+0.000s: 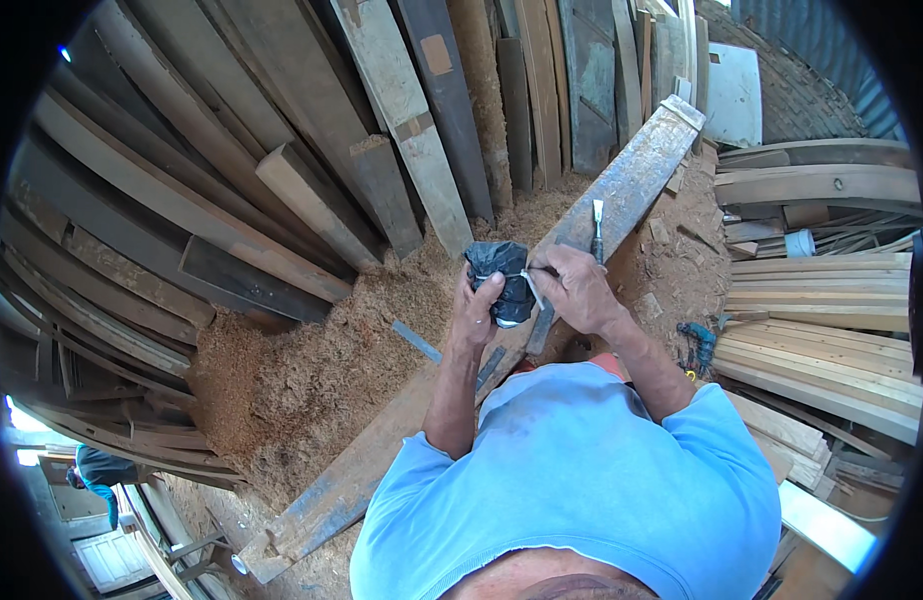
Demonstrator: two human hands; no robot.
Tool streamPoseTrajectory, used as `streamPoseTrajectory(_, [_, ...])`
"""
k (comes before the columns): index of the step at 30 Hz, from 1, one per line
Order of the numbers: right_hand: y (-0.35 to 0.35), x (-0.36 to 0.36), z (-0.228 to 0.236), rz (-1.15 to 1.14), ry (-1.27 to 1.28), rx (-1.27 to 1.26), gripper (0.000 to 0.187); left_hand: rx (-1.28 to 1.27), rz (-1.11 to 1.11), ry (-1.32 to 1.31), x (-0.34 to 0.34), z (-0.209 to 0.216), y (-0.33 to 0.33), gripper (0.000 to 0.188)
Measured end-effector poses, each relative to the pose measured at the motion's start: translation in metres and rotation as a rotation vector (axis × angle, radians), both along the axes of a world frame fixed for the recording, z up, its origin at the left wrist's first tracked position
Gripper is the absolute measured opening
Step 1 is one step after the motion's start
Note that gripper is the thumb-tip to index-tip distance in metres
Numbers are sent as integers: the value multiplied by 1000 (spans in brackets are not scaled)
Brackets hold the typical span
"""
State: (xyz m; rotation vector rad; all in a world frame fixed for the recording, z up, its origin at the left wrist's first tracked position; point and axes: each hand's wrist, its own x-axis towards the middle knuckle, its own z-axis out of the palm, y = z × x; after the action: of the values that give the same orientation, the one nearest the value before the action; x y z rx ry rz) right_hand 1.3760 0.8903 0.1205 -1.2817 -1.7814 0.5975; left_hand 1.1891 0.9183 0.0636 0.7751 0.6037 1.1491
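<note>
Boards (397, 110) are leaning beyond the counter (637, 175), and shavings (312, 375) are lying beside it. We are holding the black bundle (500, 258) above the counter: our left hand (474, 310) is curling its grip around the bundle, and our right hand (579, 290) seems to be pinching the white cord (524, 274). On the counter, a chisel (598, 232) is lying. We are judging the bundle light, soft-skinned and slippery, so we are favouring a hold around its body.

Left fingers (489, 291) grip black-wrapped bundle (499, 262); right fingers (551, 287) pinch white tie (525, 273); chisel (598, 232) on plank (637, 178)
</note>
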Motion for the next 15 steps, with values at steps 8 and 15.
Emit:
streamPoseTrajectory(8, [5, 10, 15, -23, -198, 288, 15, 34, -5, -14, 3, 0, 6, 49])
streamPoseTrajectory(15, [-8, 1, 24, 38, 130, -43, 18, 41, 110, -58, 12, 0, 5, 49])
